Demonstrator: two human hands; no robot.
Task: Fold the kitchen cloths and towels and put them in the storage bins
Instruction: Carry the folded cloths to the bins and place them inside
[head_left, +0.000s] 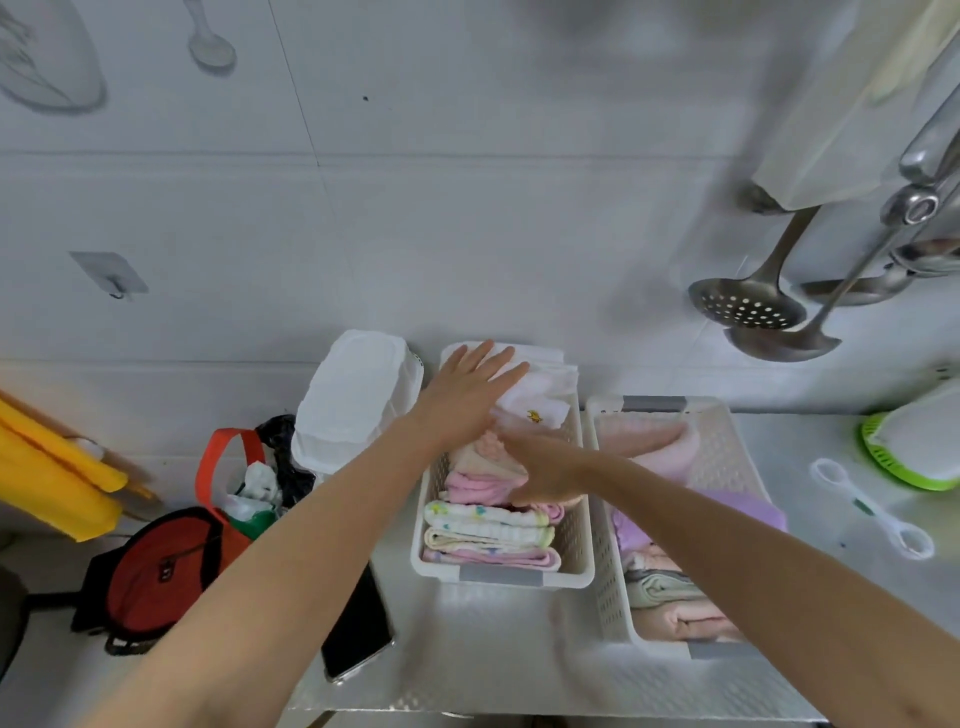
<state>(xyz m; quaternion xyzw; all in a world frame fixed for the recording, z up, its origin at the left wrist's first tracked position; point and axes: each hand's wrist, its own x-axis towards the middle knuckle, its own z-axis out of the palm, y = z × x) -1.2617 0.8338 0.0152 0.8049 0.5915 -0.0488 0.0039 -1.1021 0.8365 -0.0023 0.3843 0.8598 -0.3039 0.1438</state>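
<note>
presently both hands are reaching into the left storage bin (574, 519), a white perforated bin sitting on a metal counter (498, 665) against a pale tiled wall (415, 208). the left hand (467, 397) is lying flat, fingers (511, 371) spread and released, pressing on a white cloth (540, 402) at the far end of that bin. the right hand (545, 475) is resting on the folded pink cloths (478, 488) mid-bin; its fingertips are blurred and partly buried, so whether they are gripping cannot be told. nearer than those fingers, a row of folded towels (488, 535) is standing on edge in the same bin. right of the fingers, touching the first bin, a second bin (608, 587) is holding more folded towels, partly covered by the right forearm. left of the fingers a white lidded container (353, 395) is standing, with a dark phone (358, 629) lying nearer, partly under the left forearm. beyond the counter edge, an orange bag (166, 561) and yellow cloth (47, 467) are showing. metal ladles (769, 306) are hanging on the wall, far right of the fingers. a green-rimmed item (893, 457) is being cut off by the frame edge.
</note>
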